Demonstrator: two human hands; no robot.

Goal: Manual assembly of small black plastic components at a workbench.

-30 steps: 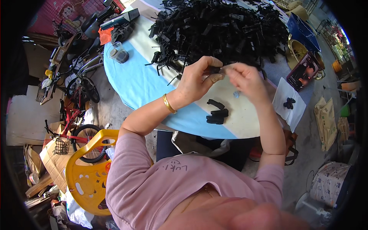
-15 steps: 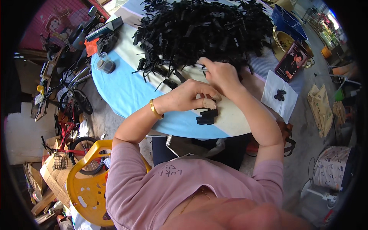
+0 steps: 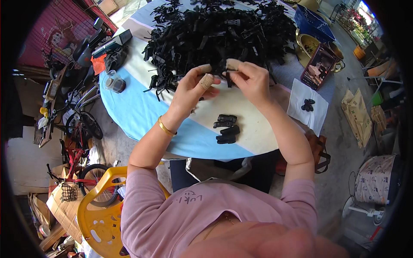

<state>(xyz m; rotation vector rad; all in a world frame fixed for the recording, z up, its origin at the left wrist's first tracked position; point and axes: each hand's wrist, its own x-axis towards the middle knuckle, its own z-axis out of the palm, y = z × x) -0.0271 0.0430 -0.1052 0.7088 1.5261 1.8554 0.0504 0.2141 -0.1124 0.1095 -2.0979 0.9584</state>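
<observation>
A large heap of small black plastic pieces with strap-like ends (image 3: 215, 34) covers the far side of the table. At its near edge, my right hand (image 3: 253, 84) pinches a small black piece (image 3: 229, 78) between thumb and forefinger. Left of it, my left hand (image 3: 189, 88) is raised with thumb and forefinger apart, and nothing shows between them. Beige coverings wrap several fingertips. Closer to me, several black buckle-like pieces (image 3: 227, 130) lie in a short row on the cloth.
The round table wears a blue and cream cloth (image 3: 133, 103). A clear cup (image 3: 115, 82) stands at left. On the right are a phone (image 3: 319, 66), a brass-coloured pot (image 3: 301, 43), a blue basket (image 3: 314, 23) and white paper (image 3: 297, 101) holding small dark pieces. A yellow chair (image 3: 92, 202) stands lower left.
My left hand has lifted away from the row of black pieces toward the heap, its fingers spreading. The row now shows fully. My right hand now pinches a black piece in view.
</observation>
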